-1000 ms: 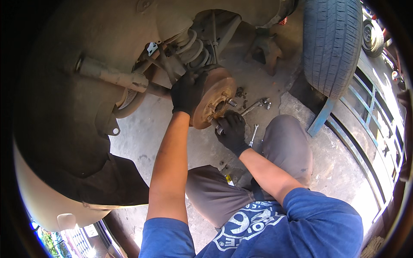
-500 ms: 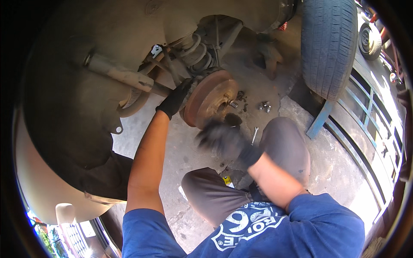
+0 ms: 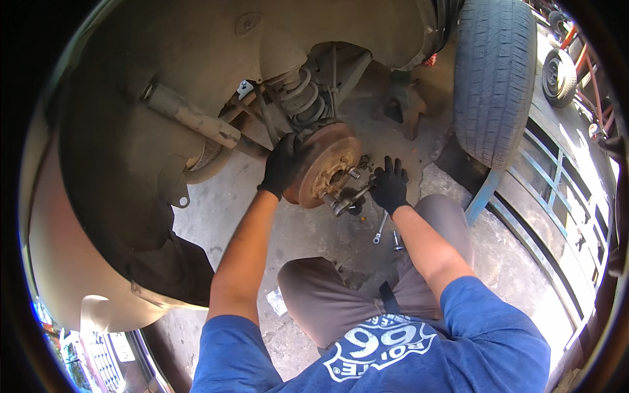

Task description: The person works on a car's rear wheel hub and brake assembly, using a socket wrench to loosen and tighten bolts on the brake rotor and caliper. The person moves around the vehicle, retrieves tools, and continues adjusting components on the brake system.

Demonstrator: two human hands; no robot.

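Working on the rusty brake drum (image 3: 325, 164) under the car
The left hand (image 3: 283, 164) grips the drum's edge; the right hand (image 3: 389, 185) is closed on a metal tool (image 3: 350, 198) at the bolts, which likely needs steady turning next

We sit on a stained grey concrete floor (image 3: 216, 209) under the dusty wheel arch (image 3: 196, 52) of a raised car, with a removed tyre (image 3: 495, 78) leaning upright at our right against a blue metal gate (image 3: 557, 190), and bright sunlight falling beyond it.
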